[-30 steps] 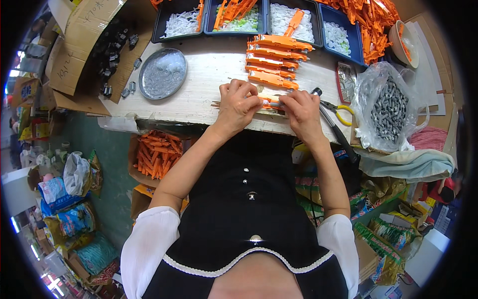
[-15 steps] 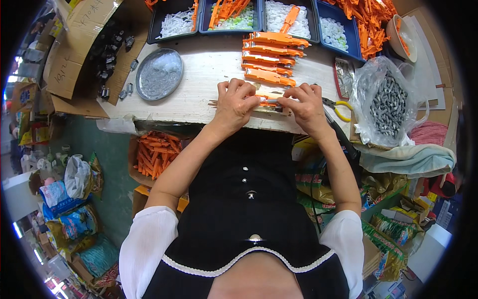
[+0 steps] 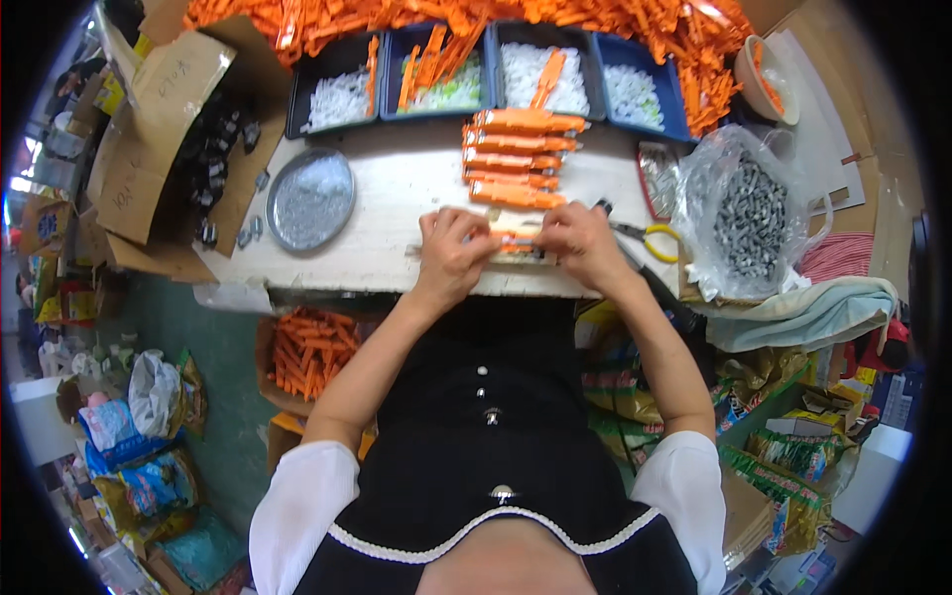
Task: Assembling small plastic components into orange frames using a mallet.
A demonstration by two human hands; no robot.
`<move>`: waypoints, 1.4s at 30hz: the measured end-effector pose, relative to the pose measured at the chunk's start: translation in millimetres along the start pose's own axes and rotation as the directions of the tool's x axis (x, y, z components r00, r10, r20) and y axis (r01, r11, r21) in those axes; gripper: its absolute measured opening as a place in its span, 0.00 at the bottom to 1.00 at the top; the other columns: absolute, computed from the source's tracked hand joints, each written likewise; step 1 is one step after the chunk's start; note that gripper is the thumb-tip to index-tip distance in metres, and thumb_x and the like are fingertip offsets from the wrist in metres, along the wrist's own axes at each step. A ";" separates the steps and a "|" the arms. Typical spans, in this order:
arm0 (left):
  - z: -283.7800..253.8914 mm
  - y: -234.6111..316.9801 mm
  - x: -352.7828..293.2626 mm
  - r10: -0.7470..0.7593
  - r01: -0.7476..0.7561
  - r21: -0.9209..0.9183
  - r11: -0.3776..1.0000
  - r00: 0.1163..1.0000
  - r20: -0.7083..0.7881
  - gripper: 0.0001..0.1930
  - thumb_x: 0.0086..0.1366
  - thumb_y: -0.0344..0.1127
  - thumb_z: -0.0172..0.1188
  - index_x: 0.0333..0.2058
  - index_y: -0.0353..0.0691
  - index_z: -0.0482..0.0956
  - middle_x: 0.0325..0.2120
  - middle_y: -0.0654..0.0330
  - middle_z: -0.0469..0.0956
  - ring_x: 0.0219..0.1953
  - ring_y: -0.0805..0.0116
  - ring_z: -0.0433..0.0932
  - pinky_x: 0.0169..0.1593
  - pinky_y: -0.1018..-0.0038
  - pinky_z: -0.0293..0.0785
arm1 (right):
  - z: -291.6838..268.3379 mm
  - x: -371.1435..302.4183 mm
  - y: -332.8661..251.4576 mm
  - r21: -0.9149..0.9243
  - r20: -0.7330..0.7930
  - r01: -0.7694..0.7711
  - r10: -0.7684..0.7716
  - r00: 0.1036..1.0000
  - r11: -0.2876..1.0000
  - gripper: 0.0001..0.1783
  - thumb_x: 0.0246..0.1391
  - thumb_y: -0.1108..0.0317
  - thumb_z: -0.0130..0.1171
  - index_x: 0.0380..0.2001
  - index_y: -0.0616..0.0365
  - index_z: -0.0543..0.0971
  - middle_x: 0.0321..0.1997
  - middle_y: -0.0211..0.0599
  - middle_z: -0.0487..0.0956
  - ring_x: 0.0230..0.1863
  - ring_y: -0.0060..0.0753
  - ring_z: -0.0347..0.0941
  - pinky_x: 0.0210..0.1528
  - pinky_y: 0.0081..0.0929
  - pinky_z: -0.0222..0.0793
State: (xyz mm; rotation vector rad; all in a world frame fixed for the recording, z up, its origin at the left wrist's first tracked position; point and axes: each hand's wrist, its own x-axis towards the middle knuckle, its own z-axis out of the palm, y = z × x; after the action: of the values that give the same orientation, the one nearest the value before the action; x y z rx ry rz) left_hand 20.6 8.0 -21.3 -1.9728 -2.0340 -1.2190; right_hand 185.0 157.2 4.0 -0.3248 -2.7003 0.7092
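My left hand (image 3: 454,253) and my right hand (image 3: 583,243) are close together near the front edge of the white worktable (image 3: 397,183). Between them lies an orange plastic piece (image 3: 515,239), with the fingers of each hand closed on one of its ends. The fingers hide much of it, and blur keeps its small parts from showing clearly. Just beyond my hands, several orange plastic assemblies (image 3: 516,159) lie side by side in a row.
Blue trays (image 3: 446,111) of small white and greenish parts line the back, before an orange heap (image 3: 347,22). A round grey dish (image 3: 310,201) and a cardboard box (image 3: 149,149) stand left. Right are yellow-handled pliers (image 3: 661,243) and a plastic bag (image 3: 746,213) of grey metal parts.
The view has tilted, so the table sits lower and more of the orange heap shows at the back. Both hands stay on the orange piece with only slight finger shifts.
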 end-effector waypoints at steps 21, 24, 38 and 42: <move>-2.4 6.0 -0.6 -0.045 0.046 -0.016 0.999 0.999 0.007 0.06 0.47 0.29 0.62 0.26 0.47 0.78 0.28 0.66 0.71 0.35 0.67 0.68 0.43 0.68 0.55 | -21.0 211.0 104.5 -0.286 -0.293 -0.638 0.569 0.768 0.715 0.20 0.43 0.57 0.58 0.32 0.63 0.77 0.37 0.55 0.77 0.41 0.55 0.74 0.42 0.44 0.70; 1.3 2.4 0.9 -0.038 0.038 -0.009 0.999 0.999 -0.005 0.07 0.46 0.29 0.61 0.28 0.47 0.78 0.29 0.65 0.71 0.36 0.66 0.68 0.44 0.67 0.55 | -41.6 207.8 121.6 -0.066 -0.409 -0.476 0.411 0.815 0.877 0.23 0.44 0.50 0.58 0.27 0.65 0.78 0.30 0.48 0.79 0.34 0.40 0.77 0.35 0.33 0.70; -29.4 -3.3 -21.1 -0.263 0.248 -0.235 0.940 0.964 -0.035 0.23 0.47 0.31 0.64 0.44 0.41 0.73 0.39 0.61 0.72 0.42 0.65 0.67 0.47 0.73 0.58 | -1.7 22.5 -41.1 -0.276 0.008 0.167 -0.171 0.985 0.947 0.23 0.41 0.74 0.56 0.45 0.55 0.71 0.41 0.37 0.69 0.42 0.39 0.63 0.41 0.35 0.54; -31.9 -2.7 -25.7 -0.280 0.259 -0.249 0.933 0.958 -0.052 0.24 0.45 0.31 0.64 0.45 0.44 0.73 0.40 0.64 0.71 0.42 0.67 0.66 0.46 0.72 0.54 | 19.0 21.4 -48.1 -0.281 0.020 0.184 -0.186 0.982 0.942 0.25 0.36 0.75 0.56 0.44 0.55 0.71 0.40 0.35 0.69 0.43 0.37 0.62 0.42 0.35 0.51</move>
State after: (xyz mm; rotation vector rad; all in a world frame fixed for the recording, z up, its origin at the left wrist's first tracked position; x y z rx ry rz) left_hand 8.0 -30.6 -14.6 -1.7280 -2.2650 -1.6485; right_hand 151.9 114.4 18.4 -0.1352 -2.7781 0.2680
